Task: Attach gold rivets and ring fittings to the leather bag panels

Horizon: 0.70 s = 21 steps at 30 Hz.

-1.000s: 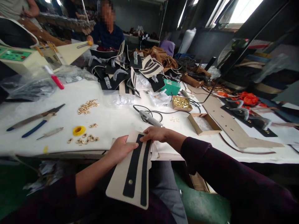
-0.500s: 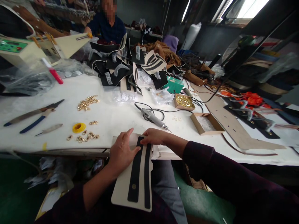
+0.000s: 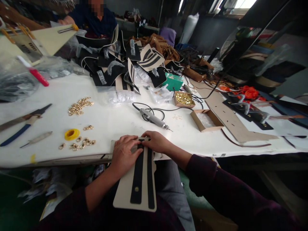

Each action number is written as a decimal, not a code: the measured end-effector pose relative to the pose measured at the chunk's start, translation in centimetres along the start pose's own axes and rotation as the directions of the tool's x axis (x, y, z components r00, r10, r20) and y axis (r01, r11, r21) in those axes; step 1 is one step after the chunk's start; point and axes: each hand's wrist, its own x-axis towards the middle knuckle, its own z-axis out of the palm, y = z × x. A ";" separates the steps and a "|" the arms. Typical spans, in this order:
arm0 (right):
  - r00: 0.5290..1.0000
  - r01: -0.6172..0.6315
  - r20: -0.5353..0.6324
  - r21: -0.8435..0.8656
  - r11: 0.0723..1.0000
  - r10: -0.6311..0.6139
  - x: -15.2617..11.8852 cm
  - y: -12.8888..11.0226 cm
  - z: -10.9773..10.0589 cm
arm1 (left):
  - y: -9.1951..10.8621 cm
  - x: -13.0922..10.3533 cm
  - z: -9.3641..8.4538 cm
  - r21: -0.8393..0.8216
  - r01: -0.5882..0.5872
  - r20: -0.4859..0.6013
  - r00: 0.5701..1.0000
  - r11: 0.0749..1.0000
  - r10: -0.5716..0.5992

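Note:
A flat beige panel (image 3: 121,197) with rounded corners and two black strips lies sloping from the table's front edge down onto my lap. A small brass-coloured stud (image 3: 136,189) shows near the bottom of the wider black strip (image 3: 138,170). My left hand (image 3: 125,154) holds the panel's upper left part, thumb on the wider strip and fingers over the far end. Beside it my right hand (image 3: 155,141) pinches the far end of that strip; its fingertips hide whatever is between them. Just beyond lies a grey rotary hand tool (image 3: 154,118) with a thin tip and a black cable.
Gold clasps (image 3: 79,106), a yellow tape roll (image 3: 71,134), an awl (image 3: 38,138) and pliers (image 3: 19,131) lie left. Right are a box of gold fittings (image 3: 184,98) and another cardboard box (image 3: 207,120). Black and beige pieces (image 3: 113,69) are heaped behind, before another person (image 3: 96,21).
My left hand's raised fingers have come down over the panel's far end, closer to my right hand. The whole view has shifted slightly, with the table's things appearing further left.

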 end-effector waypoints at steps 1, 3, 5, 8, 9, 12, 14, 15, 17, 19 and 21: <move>0.999 0.001 -0.033 0.005 1.000 -0.001 -0.1 0.2 0.2 | -0.1 0.0 0.0 0.006 -0.005 -0.001 1.000 1.000 0.005; 0.997 -0.011 -0.080 0.002 1.000 0.011 -0.3 0.3 0.6 | -0.1 -0.1 0.0 0.016 -0.021 -0.006 1.000 1.000 0.021; 0.995 -0.029 -0.099 -0.005 1.000 0.028 -0.3 0.4 0.8 | -0.2 -0.2 0.0 0.022 -0.041 -0.010 0.999 0.999 0.041; 0.992 -0.061 -0.107 -0.013 0.998 0.060 -0.2 0.3 1.0 | -0.1 -0.2 -0.1 0.026 -0.063 -0.016 0.998 0.998 0.064; 0.991 -0.077 -0.112 -0.013 0.997 0.075 -0.1 0.3 1.1 | -0.1 -0.2 -0.1 0.027 -0.067 -0.014 0.998 0.997 0.067; 0.984 -0.114 -0.135 0.008 0.993 0.114 -0.2 0.4 1.4 | -0.2 -0.1 -0.1 0.032 -0.068 -0.013 0.998 0.997 0.069; 0.980 -0.089 -0.173 0.036 0.995 0.094 -0.5 0.6 1.8 | -0.4 -0.1 0.1 0.040 -0.065 -0.018 0.998 0.997 0.066; 0.977 -0.057 -0.201 0.049 0.997 0.066 -0.8 0.7 1.9 | -0.5 -0.1 0.2 0.042 -0.066 -0.022 0.998 0.997 0.067; 0.959 0.026 -0.282 0.071 0.997 -0.005 -1.5 1.3 1.9 | -0.8 -0.1 0.4 0.033 -0.073 -0.030 0.997 0.997 0.074; 0.922 0.092 -0.383 0.096 0.991 -0.049 -2.3 2.2 1.2 | -1.0 -0.1 0.6 0.019 -0.078 -0.033 0.996 0.997 0.079; 0.875 0.101 -0.483 0.130 0.986 -0.026 -3.0 3.9 -0.2 | -1.1 0.0 0.7 0.004 -0.084 -0.038 0.996 0.996 0.084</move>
